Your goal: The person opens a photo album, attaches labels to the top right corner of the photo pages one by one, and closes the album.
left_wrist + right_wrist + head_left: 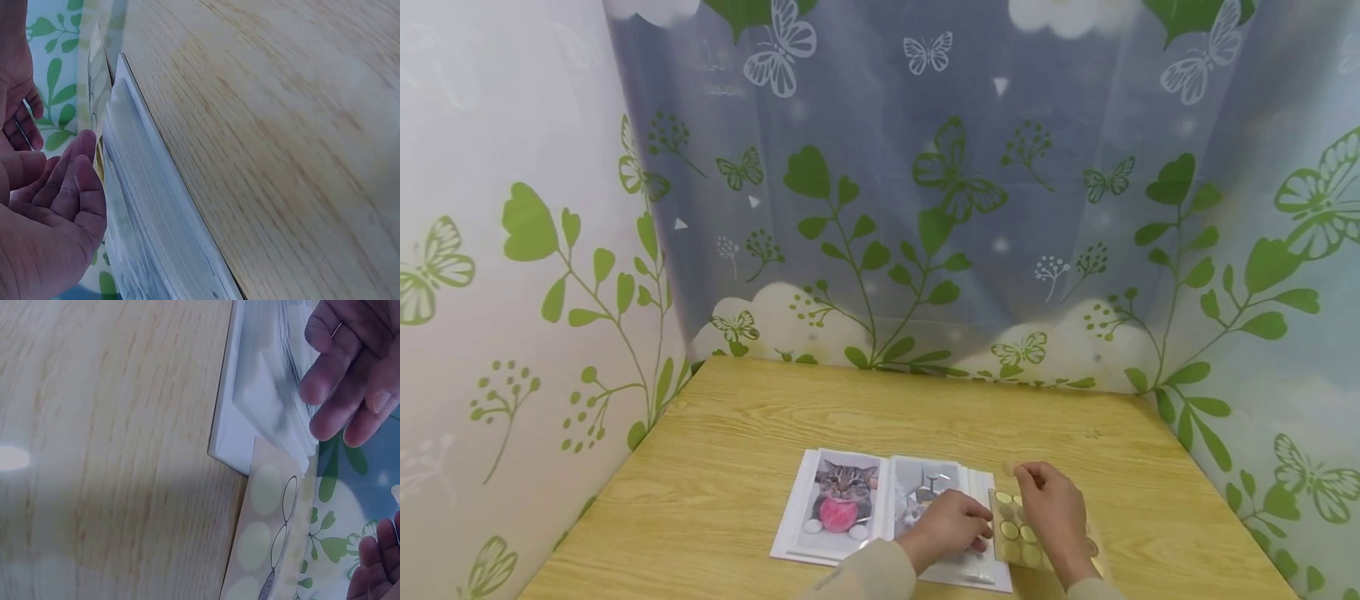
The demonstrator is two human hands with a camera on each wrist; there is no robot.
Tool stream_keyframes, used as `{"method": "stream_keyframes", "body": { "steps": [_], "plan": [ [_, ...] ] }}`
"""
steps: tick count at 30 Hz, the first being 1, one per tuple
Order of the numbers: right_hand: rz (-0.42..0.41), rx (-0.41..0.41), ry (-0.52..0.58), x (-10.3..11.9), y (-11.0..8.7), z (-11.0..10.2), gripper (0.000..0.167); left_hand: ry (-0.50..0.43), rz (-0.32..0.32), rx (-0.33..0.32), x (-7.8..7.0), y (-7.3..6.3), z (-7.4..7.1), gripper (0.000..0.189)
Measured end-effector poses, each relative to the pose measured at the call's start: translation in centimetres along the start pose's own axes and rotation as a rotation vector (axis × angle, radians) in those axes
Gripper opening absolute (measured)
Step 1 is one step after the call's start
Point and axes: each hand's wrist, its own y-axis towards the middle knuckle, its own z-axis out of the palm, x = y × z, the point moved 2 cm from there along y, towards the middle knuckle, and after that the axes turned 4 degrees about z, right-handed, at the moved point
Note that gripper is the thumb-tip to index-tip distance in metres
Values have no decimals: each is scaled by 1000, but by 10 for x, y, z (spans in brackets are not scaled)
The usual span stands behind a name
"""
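An open photo album [790, 546] lies on the table, with a cat photo [841, 504] on its left page and another photo [917, 483] on its right page. Over that right page is my left hand [951, 523], its fingers loosely bent near the album's edge and a sheet of round gold stickers [1009, 546]. In the left wrist view the left hand [59, 212] holds nothing. My right hand [1056, 512] is above the sticker sheet, thumb and index finger together, pinching a small pale round sticker [1007, 467] that shows only faintly.
The wood-grain table [737, 433] runs back to a curtain [880, 250] printed with leaves and butterflies, which also stands on both sides. In the right wrist view the sticker sheet [253, 544] adjoins the album's corner [231, 447], where clear page sleeves [269, 400] lift.
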Motion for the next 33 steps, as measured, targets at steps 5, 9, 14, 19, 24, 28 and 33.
{"method": "stream_keyframes", "body": {
  "steps": [5,9,14,19,24,28,33],
  "plan": [
    [2,12,-2,2,-1,4,30,40,56,1,2,-1,-9,21],
    [-9,18,-4,4,-3,8,28,71,97,-7,4,-2,-19,23],
    [-50,23,0,7,-3,14,24,108,158,-43,6,-6,-38,23],
    [-65,20,-8,10,-2,21,20,180,182,-74,11,-10,-58,26],
    [-92,15,-16,13,-2,30,18,307,195,-102,18,-13,-75,28],
    [-121,7,-27,17,-2,36,15,437,228,-123,21,-17,-87,31],
    [-135,23,-31,24,-2,42,14,588,222,-118,31,-24,-103,37]
  ]
}}
